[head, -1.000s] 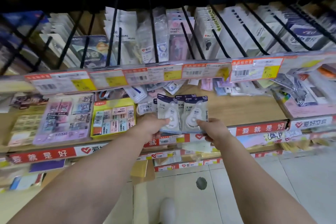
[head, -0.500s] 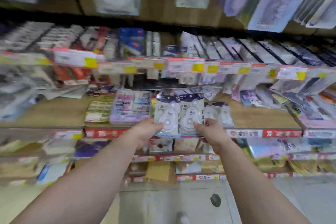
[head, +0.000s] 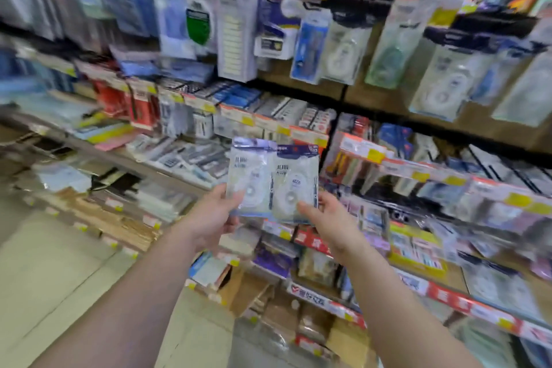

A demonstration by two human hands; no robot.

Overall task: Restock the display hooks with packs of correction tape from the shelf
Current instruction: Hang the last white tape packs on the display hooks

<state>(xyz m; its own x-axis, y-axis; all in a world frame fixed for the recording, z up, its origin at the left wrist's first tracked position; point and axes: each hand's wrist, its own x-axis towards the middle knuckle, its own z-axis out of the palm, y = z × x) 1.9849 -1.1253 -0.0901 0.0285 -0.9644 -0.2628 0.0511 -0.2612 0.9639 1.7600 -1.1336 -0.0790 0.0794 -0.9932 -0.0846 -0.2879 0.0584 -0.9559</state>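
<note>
The person stands before the stationery display with both arms out; the left hand [head: 213, 215] grips the lower left corner of one pack of correction tape [head: 249, 179], and the right hand [head: 327, 218] pinches the lower right corner of a second pack [head: 294, 185], fingers closed on the plastic; the two packs are held upright side by side in front of the shelves, their inner edges touching or overlapping slightly, clear of any hook.

This looks like the carrying step; stock is in hand and not yet hung. Similar white tape packs hang from the upper row of hooks [head: 343, 51] up and to the right, so I would guess that is the destination; the next move calls for raising the packs, lining up the punched hole at the top of each card with a hook's tip, and sliding them on one at a time, which probably means freeing one hand.

Much is hard to read; the whole view is smeared by motion, price labels and printing are illegible, the hook tips themselves cannot be made out, and whether more packs sit behind these two is hidden.
</note>
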